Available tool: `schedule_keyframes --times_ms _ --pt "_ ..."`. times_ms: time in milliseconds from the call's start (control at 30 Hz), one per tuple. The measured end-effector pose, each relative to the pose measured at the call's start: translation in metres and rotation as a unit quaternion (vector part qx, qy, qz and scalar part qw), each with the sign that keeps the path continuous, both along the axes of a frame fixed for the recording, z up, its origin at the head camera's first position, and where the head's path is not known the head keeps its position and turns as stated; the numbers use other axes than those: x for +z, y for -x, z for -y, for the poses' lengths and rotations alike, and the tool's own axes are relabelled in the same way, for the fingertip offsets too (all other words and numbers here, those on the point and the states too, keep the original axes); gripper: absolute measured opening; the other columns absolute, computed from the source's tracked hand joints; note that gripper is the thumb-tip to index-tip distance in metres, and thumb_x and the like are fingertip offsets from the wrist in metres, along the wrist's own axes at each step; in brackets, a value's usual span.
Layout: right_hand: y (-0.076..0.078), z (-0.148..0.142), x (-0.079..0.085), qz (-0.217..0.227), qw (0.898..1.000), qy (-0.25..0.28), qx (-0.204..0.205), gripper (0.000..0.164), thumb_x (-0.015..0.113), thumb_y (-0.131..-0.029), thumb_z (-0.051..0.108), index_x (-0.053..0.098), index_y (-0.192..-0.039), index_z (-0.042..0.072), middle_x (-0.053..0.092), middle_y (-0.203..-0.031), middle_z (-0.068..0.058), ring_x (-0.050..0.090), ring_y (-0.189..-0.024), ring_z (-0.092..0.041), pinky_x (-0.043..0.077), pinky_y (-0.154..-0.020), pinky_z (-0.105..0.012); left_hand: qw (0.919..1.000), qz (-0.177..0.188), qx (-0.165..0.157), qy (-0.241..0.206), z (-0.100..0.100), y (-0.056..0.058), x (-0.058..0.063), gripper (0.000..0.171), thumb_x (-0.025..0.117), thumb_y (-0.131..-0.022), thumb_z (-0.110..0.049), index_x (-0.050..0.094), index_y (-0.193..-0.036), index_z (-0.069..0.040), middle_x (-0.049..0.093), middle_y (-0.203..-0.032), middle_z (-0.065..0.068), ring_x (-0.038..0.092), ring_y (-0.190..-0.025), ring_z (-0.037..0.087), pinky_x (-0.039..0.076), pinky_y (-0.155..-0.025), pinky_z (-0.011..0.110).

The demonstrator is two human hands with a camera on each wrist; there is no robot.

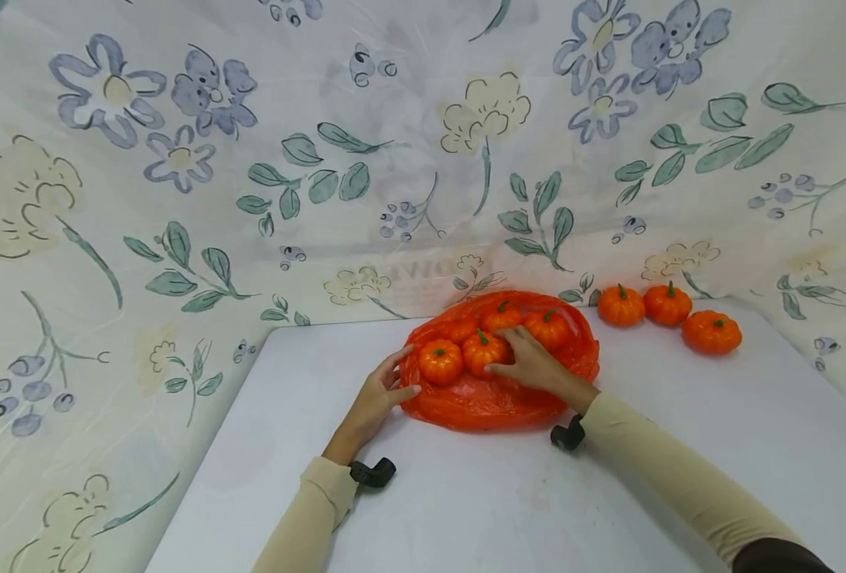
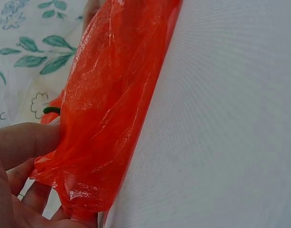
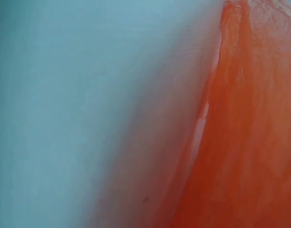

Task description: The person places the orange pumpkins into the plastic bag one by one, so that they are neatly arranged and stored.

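Observation:
A crinkled red plastic bag lies spread at the back of the white table, with several small orange pumpkins on it. My right hand holds one green-stemmed pumpkin between thumb and fingers, from its right side. To its left sits another pumpkin, and behind are more, such as the pumpkin near the bag's right side. My left hand grips the bag's left edge; in the left wrist view its thumb presses the film while the fingers reach underneath. Only bag and table show in the right wrist view.
Three more pumpkins stand apart at the back right, among them a flatter pumpkin. Floral-patterned sheeting rises behind and beside the white table. Dark wrist devices sit on both forearms.

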State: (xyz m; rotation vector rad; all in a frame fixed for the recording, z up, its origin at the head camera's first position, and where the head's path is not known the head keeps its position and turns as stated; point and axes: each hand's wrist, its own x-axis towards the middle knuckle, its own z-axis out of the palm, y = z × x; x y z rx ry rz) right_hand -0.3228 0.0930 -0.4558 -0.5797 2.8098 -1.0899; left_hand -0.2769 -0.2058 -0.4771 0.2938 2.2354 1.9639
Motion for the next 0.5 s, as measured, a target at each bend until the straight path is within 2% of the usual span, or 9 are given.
schedule_keyframes --times_ms 233,500 --pt "0.002 -0.002 0.002 0.002 1.000 -0.020 0.003 0.078 0.076 -0.086 0.040 0.043 -0.148 0.006 0.039 -0.149 -0.019 0.043 -0.136 -0.038 0.043 -0.111 -0.056 1.0000 0.005 -0.002 -0.005 0.000 0.002 0.000 0.068 0.067 -0.091 -0.004 0.042 -0.151 -0.021 0.031 -0.161 0.002 0.034 -0.146 0.029 0.037 -0.117 0.047" --pt "-0.002 -0.016 0.020 -0.014 1.000 -0.011 0.002 0.073 0.075 -0.089 0.036 0.044 -0.147 0.006 0.042 -0.143 -0.018 0.048 -0.131 -0.038 0.049 -0.104 -0.054 1.0000 0.007 0.000 0.000 0.000 0.004 -0.001 0.069 0.067 -0.091 -0.003 0.041 -0.152 -0.021 0.030 -0.162 0.002 0.034 -0.147 0.029 0.039 -0.116 0.045"
